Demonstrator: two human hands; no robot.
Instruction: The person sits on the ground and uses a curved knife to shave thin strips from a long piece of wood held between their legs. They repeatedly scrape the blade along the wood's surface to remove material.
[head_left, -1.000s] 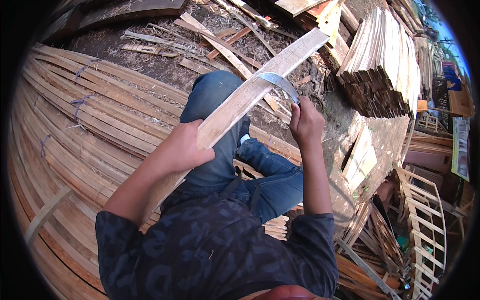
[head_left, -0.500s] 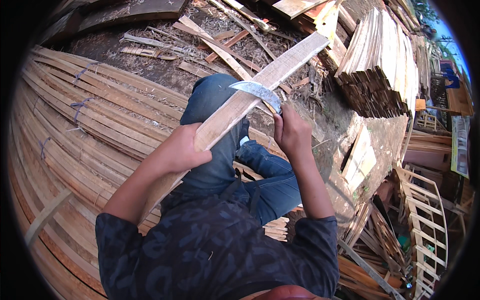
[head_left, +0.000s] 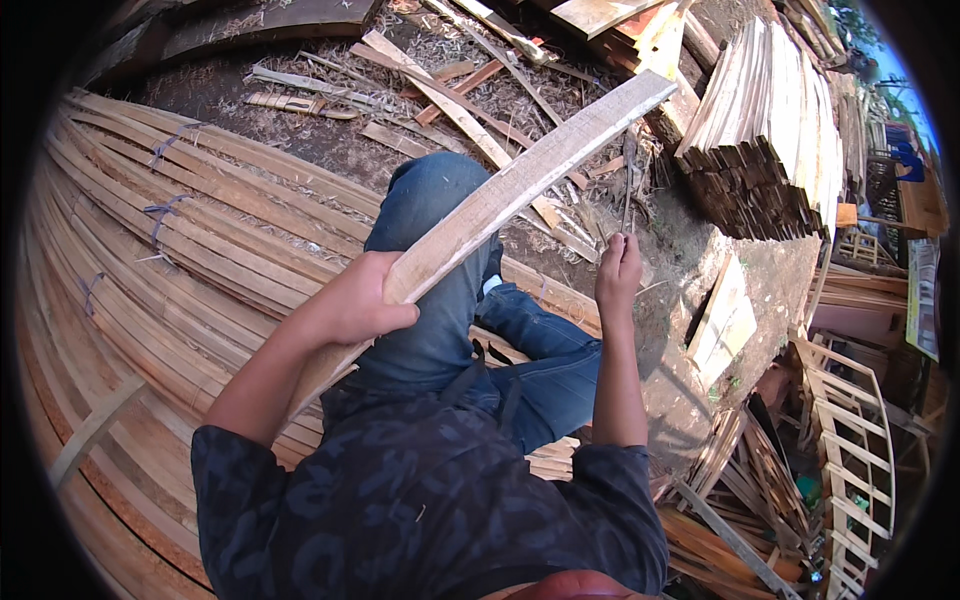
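A long pale wooden slat (head_left: pixel 520 185) is gripped near its lower end by the left hand (head_left: pixel 360 300), fingers wrapped round it, slanting up across the raised knee. A thin blade (head_left: pixel 628 175) is held upright in the closed right hand (head_left: pixel 618 270), just beside the slat's right edge.

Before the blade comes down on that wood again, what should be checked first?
1. Left hand grips the long pale wooden plank firmly: ok.
2. Right hand holds the thin dark metal blade, seen edge-on: ok.
3. Left fingers away from the blade: ok, well apart.
4. Blade touching the plank: cannot tell, it seems raised beside it.
5. Knee in blue jeans lies under the plank: not ok, close to the cutting line.
6. Plank's far end supported: cannot tell.
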